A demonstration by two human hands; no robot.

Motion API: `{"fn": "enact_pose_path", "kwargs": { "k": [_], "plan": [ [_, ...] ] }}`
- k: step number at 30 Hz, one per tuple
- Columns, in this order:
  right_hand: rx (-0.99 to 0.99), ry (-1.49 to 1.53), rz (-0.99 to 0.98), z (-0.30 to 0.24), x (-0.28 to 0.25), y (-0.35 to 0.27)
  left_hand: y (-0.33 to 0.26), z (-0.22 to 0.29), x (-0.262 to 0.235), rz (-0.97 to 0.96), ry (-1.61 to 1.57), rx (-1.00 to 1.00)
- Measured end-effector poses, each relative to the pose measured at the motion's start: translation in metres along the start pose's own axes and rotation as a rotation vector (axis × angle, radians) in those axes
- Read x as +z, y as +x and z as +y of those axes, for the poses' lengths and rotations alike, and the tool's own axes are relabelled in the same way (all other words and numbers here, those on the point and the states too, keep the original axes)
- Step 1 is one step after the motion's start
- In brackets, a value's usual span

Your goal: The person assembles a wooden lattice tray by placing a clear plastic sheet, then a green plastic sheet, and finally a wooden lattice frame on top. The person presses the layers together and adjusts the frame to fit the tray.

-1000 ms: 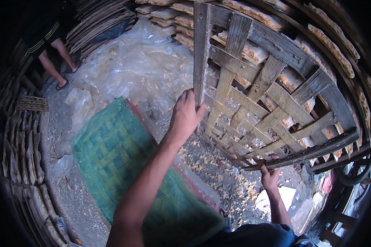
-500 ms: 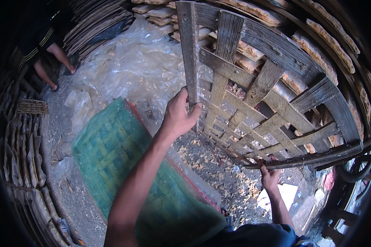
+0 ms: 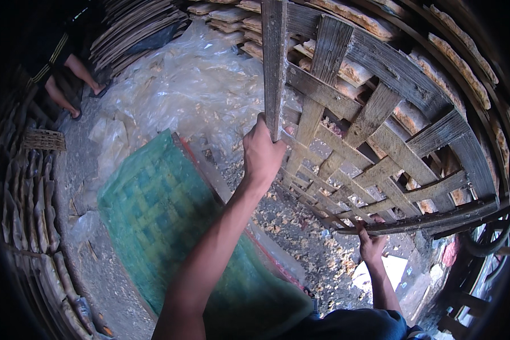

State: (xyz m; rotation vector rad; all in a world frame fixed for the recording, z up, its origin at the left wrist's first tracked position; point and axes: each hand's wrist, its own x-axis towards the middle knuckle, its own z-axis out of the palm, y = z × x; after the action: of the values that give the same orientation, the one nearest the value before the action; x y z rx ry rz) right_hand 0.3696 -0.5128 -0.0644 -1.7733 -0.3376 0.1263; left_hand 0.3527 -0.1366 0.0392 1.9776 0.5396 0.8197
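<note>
A large wooden lattice tray of crossed flat slats in a frame stands tilted up at the right. My left hand is closed around the lower end of its near-vertical left frame bar. At the lower edge, my right hand grips the rim, with some fingertips hidden behind the slats. Below and left of my left forearm, a green mesh sheet lies over a second slatted panel on the ground, its woven pattern showing through.
Stacked trays with pale, rough slabs rise behind the lattice. Crumpled clear plastic sheeting covers the far floor, and crumbs lie near a white sheet. More stacks and a person's leg are at the left.
My left hand has shifted right along with the tray's left frame bar, which has swung slightly right. The right hand stays at the lower rim.
</note>
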Motion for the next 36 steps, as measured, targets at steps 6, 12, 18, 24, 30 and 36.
{"fn": "enact_pose_path", "kwargs": {
  "k": [6,12,18,24,30,36],
  "plan": [
    [-0.054,-0.022,0.026,0.008,-0.002,0.005,-0.002,-0.016,-0.014,-0.168,0.084,0.214],
    [-0.011,-0.053,-0.025,0.009,-0.004,0.002,0.012,-0.005,-0.05,-0.252,-0.054,0.3],
    [-0.085,-0.079,-0.024,0.013,-0.006,0.002,0.012,0.004,-0.03,-0.095,0.101,0.338],
    [-0.016,-0.036,0.0,0.016,-0.005,0.004,0.008,0.004,-0.032,-0.133,0.122,0.319],
    [-0.029,-0.012,0.014,0.011,-0.003,0.002,0.002,0.003,-0.031,-0.152,0.193,0.303],
    [-0.095,-0.058,-0.005,0.02,-0.008,0.005,-0.001,0.006,-0.027,-0.125,0.194,0.231]
  ]
}}
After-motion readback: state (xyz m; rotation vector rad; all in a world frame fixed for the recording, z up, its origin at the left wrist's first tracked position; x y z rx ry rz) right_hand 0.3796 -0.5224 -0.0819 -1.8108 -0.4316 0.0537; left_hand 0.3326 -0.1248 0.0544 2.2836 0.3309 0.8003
